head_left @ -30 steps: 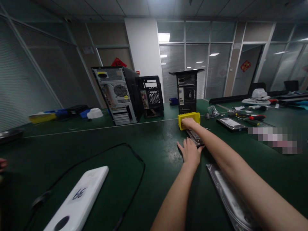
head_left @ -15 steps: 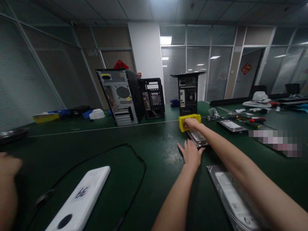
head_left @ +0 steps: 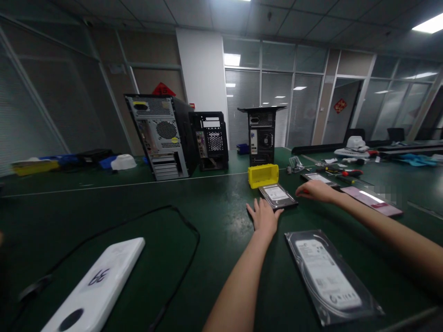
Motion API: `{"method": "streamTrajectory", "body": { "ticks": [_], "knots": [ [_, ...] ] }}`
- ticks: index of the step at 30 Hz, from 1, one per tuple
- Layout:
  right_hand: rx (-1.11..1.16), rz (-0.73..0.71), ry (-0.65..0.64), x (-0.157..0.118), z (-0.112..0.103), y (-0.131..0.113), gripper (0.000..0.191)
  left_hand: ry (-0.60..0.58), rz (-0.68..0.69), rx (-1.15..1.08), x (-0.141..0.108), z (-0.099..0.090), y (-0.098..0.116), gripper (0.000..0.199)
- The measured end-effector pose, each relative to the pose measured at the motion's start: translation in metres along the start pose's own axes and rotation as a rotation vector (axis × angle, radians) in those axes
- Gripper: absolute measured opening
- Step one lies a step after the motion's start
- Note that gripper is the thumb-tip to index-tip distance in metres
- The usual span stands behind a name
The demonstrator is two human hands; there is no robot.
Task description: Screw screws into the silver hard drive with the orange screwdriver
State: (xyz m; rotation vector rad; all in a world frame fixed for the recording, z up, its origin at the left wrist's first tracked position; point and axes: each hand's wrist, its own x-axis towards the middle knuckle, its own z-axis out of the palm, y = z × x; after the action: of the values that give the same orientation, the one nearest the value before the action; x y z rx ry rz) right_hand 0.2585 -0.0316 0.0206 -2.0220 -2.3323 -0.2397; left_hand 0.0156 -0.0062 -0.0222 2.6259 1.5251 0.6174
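My left hand [head_left: 265,217] lies with fingers spread on the green table, its fingertips at the near edge of a hard drive [head_left: 278,193]. Right behind that drive stands a yellow open box [head_left: 263,176]. My right hand [head_left: 316,190] is right of the drive, its fingers drawn together; whatever they hold is too small to make out. Another drive [head_left: 319,177] lies partly hidden behind it. Nearer to me, a larger hard drive in a clear bag [head_left: 328,274] rests between my forearms.
A white device marked 39 [head_left: 100,281] and a black cable [head_left: 198,240] lie at left. Computer cases [head_left: 166,133] [head_left: 262,138] stand behind. Right of my right hand are a pink flat object [head_left: 374,201] and a red-handled tool [head_left: 352,173].
My right hand has left the yellow box and moved right, uncovering the drive's label and the bagged drive. My left hand keeps its place at the drive. Another hand at the left edge has nearly gone from view.
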Motion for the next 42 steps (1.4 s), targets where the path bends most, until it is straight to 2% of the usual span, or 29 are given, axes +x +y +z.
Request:
{"method": "streamTrajectory", "body": {
  "ticks": [4, 10, 18, 42],
  "knots": [
    [0.035, -0.028, 0.085, -0.023, 0.009, -0.008, 0.033, 0.005, -0.003, 0.014, 0.001, 0.001, 0.000, 0.065],
    [0.049, -0.099, 0.130, -0.034, 0.007, -0.028, 0.031, -0.018, 0.004, 0.027, 0.001, 0.001, -0.001, 0.065],
    [-0.119, -0.098, 0.149, -0.038, 0.004, -0.026, 0.029, -0.018, 0.006, 0.022, 0.002, 0.000, 0.001, 0.062],
    [-0.260, -0.085, 0.136, -0.042, 0.010, -0.040, 0.032, -0.003, 0.010, 0.036, 0.001, -0.001, 0.001, 0.062]
  ]
}}
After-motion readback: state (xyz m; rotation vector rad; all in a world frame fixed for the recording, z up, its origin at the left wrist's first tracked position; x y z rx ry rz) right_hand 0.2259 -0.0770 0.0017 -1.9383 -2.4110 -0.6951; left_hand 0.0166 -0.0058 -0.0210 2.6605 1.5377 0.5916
